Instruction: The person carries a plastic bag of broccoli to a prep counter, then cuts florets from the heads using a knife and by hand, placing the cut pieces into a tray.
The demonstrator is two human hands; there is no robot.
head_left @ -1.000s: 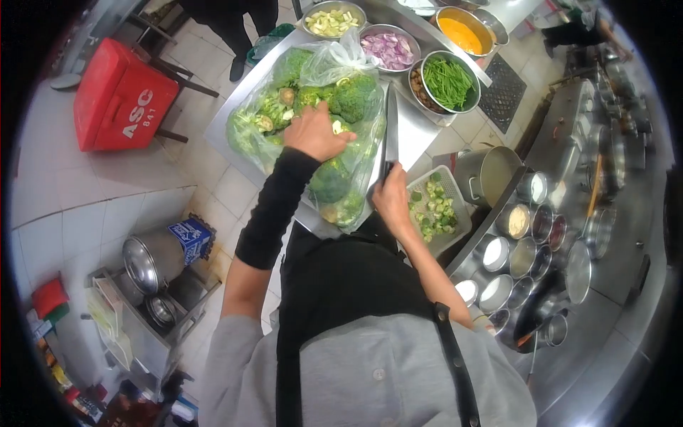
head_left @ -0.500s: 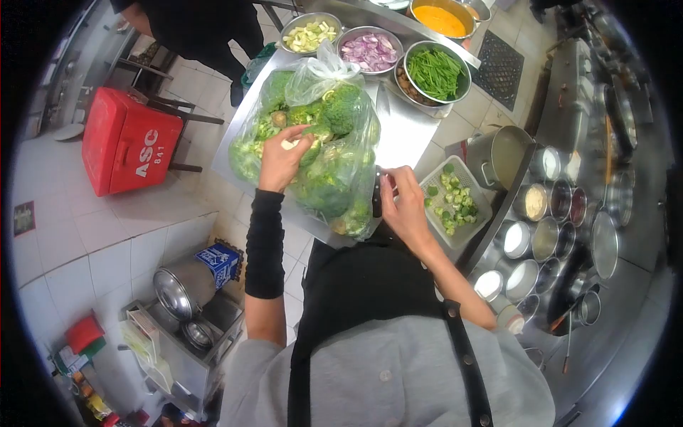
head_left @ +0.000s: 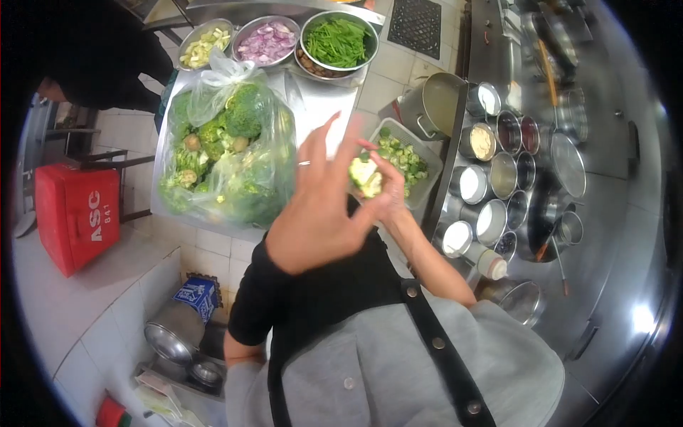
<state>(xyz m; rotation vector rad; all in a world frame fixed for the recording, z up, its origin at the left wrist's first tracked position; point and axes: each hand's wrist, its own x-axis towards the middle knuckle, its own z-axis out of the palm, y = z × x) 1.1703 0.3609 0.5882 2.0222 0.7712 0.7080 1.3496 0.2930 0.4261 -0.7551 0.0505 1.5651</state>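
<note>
My left hand (head_left: 320,199), in a black sleeve, is raised with its fingers apart and slightly blurred. Just beyond it, my right hand (head_left: 390,192) is closed around a cut broccoli piece (head_left: 366,178), its pale cut face showing. Whether a knife is also in that hand I cannot make out. On the steel table to the left lies a clear plastic bag of broccoli (head_left: 238,185), its mouth bunched at the top. Beyond my right hand, a pale perforated basket (head_left: 429,186) contains small broccoli florets (head_left: 402,160).
Bowls of green beans (head_left: 338,43), sliced onions (head_left: 267,44) and chopped pale vegetables (head_left: 206,46) line the table's far side. A large pot (head_left: 441,107) and a counter with several seasoning containers (head_left: 473,183) stand right. A red box (head_left: 78,213) and a dark-clothed person (head_left: 99,50) are left.
My view has swung right. My left hand has left the broccoli bag and moved right, next to my right hand. A broccoli piece now shows in my right hand, where a dark handle showed before.
</note>
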